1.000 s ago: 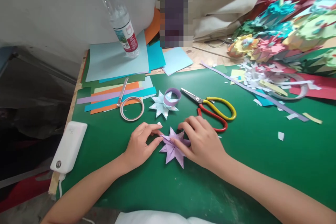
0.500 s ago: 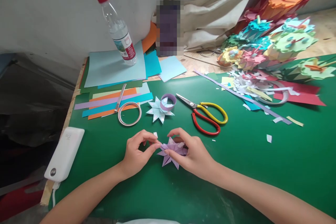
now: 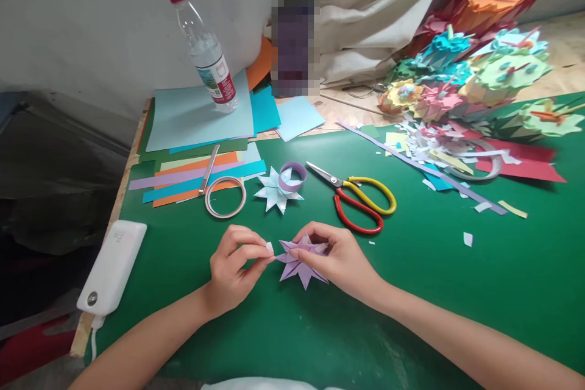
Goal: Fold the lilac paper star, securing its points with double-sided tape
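A folded purple paper star with several points is held low above the green mat. My right hand grips its right side, thumb on top and fingers curled behind. My left hand is closed, thumb and index finger pinching the tip of the star's left point. A small white paper scrap shows at the left index fingertip; whether it sticks there I cannot tell. Just beyond the hands lie a light blue paper star, with a purple paper ring on it, and scissors with red and yellow handles.
A tape roll, a knife and coloured paper strips lie left of the stars. A bottle stands on paper sheets. A power bank rests at the left edge. Paper scraps and folded flowers fill the right.
My left hand has shifted slightly left and its fingers have moved out to the star's point. The star has turned a little, and the white scrap sits lower, by the fingertip.
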Motion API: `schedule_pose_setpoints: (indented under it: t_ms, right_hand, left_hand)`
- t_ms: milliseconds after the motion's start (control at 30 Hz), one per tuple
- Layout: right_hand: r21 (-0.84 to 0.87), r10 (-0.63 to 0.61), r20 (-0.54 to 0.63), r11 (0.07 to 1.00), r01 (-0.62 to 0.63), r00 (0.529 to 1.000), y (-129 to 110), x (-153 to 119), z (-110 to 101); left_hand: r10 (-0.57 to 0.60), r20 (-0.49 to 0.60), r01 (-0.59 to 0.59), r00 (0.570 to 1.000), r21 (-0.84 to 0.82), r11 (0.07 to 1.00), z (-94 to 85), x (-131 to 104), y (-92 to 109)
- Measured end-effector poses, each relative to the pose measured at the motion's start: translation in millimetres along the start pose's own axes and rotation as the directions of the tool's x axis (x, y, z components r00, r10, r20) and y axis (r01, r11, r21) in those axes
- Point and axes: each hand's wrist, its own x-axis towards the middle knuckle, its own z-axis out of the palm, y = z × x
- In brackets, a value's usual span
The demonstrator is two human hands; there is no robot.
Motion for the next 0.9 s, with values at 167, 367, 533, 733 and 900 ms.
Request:
schedule_pose_setpoints:
  t_ms: [167,367,533,733,900]
  right_hand:
    - [0.031,0.017,-0.014,0.999,-0.016,1.000,1,0,0]
    - [-0.073,-0.047,-0.011,0.996,0.046,0.999,3,-2,4]
    - [-0.118,-0.053,-0.006,0.992,0.052,0.999,3,-3,7]
    - [-0.157,-0.073,0.001,0.985,0.072,0.997,4,-3,8]
    - [-0.182,-0.110,0.002,0.977,0.109,0.994,7,-3,8]
  left_hand:
    - [0.023,0.086,-0.016,0.996,-0.084,0.996,0.9,4,1]
    - [-0.116,0.119,0.137,0.986,-0.189,0.973,5.9,0,0]
    - [-0.280,0.129,0.302,0.951,-0.203,0.932,7.8,-2,0]
    - [-0.357,0.143,0.379,0.923,-0.184,0.907,9.1,-2,0]
    - [-0.307,0.146,0.326,0.940,-0.138,0.935,11.1,-2,1]
